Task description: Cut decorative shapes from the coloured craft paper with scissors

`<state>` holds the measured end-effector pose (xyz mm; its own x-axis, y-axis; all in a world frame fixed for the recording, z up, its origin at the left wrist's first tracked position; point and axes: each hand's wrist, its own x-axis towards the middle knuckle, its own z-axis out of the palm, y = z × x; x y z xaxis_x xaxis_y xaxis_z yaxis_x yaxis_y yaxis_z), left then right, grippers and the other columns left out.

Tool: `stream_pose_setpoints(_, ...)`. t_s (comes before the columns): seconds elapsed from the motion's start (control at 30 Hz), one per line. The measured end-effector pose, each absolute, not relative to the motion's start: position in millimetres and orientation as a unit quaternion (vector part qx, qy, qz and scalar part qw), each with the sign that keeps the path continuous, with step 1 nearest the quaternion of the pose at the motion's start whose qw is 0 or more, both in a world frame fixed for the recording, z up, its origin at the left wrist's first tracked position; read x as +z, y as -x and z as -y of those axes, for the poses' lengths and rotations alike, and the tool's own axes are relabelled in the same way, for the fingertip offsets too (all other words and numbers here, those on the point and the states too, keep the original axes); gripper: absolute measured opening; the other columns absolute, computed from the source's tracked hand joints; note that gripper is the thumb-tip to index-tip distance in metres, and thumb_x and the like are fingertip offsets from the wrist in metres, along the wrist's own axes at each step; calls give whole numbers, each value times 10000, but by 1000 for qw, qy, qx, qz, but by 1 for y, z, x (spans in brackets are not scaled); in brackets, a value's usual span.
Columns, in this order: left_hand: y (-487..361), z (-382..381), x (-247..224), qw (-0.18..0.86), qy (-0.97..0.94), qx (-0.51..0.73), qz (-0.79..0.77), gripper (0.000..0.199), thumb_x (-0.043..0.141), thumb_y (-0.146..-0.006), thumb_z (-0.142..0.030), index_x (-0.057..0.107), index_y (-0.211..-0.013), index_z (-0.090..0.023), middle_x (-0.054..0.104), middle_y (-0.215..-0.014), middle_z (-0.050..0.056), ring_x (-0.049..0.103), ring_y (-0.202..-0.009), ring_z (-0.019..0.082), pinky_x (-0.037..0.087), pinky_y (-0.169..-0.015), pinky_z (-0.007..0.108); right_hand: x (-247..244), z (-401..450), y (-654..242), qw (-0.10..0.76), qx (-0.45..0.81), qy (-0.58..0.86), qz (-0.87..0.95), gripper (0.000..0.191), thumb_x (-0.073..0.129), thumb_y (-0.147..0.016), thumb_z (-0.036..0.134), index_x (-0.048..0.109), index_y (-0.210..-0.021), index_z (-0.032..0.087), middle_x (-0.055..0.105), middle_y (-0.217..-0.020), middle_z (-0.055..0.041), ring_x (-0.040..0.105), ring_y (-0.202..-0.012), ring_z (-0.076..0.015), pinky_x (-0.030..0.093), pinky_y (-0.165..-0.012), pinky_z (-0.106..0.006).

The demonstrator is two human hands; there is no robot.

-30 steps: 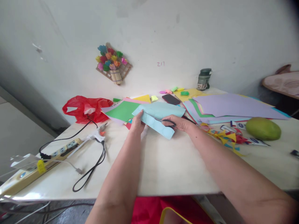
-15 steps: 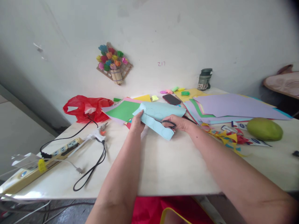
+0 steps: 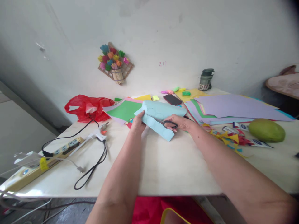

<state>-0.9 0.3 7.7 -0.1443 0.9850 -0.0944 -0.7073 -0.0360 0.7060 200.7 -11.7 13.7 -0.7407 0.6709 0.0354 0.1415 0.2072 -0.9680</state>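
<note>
A light blue sheet of paper (image 3: 163, 109) with faint drawn circles is held above the table. My left hand (image 3: 139, 122) pinches its left end, thumb on top. In my right hand (image 3: 178, 122) is a pair of scissors (image 3: 171, 124) with black handles, the fingers wrapped around the loops. The blades lie along a cut that runs across the paper toward my left thumb. A partly cut strip with a wavy edge hangs down on the near side of that cut. Behind my left hand lies a green sheet (image 3: 125, 111).
A red plastic bag (image 3: 93, 107), glue gun (image 3: 99, 133) and power strip (image 3: 58, 155) with cables are on the left. To the right lie coloured sheets (image 3: 233, 105), paper scraps (image 3: 225, 138), glue tubes and a green fruit (image 3: 266, 130). A phone (image 3: 172, 99) and bottle (image 3: 206, 80) stand behind.
The whole view has shifted slightly, so things appear a little further right. Both hands keep their hold on the paper and scissors; the cut looks much the same.
</note>
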Motion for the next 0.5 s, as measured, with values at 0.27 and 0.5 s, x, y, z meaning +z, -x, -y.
stream_pose_setpoints(0.27, 2, 3, 8, 623, -243, 666, -330, 215, 650, -674, -153, 616, -886, -141, 656, -701, 36, 632, -649, 175, 519, -766, 347, 20, 17, -199, 220, 559, 304, 739, 155, 492, -663, 174, 479, -511, 144, 477, -451, 30, 391, -355, -48, 287, -355, -188)
stream_pose_setpoints(0.5, 2, 10, 14, 645, -254, 639, -333, 151, 608, -706, -149, 619, -856, -136, 636, -627, 30, 613, -594, 159, 516, -734, 328, 15, 13, -200, 206, 552, 305, 748, 178, 558, -686, 263, 517, -579, 127, 485, -471, 33, 384, -362, -41, 291, -359, -183)
